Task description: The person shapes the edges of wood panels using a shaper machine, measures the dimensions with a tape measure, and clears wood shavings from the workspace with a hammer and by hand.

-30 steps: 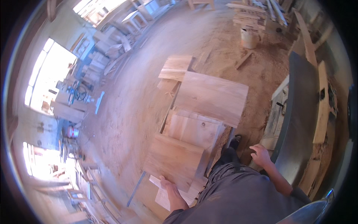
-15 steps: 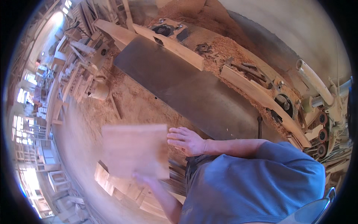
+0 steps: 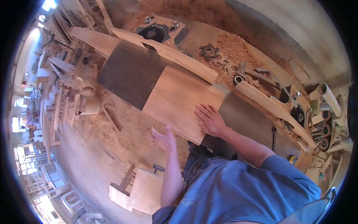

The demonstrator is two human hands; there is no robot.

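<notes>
A flat, pale wooden panel (image 3: pixel 179 99) lies on the dark metal machine table (image 3: pixel 126 72), slanting across it. My right hand (image 3: pixel 210 119) rests flat on the panel's right part, fingers stretched out. Just off the panel's near left edge, my left hand (image 3: pixel 163 139) hangs in the air with its fingers apart and nothing in it. Along the table's far side run a long wooden fence board (image 3: pixel 167 54) and, further right, a second wooden fence board (image 3: pixel 264 102). The panel's far edge lies close to the gap between these two boards.
Behind the fences are sawdust, a round toothed cutter (image 3: pixel 209 51) and a hammer (image 3: pixel 257 77). A dark wrench-like bar (image 3: pixel 274 139) lies on the table's right end. More wooden panels (image 3: pixel 147 188) are stacked low at the left. Wood offcuts (image 3: pixel 69 100) and shavings cover the floor.
The panel, held up left of the table before, now lies on the table. My right hand has come onto it, and my left hand has let go of it.
</notes>
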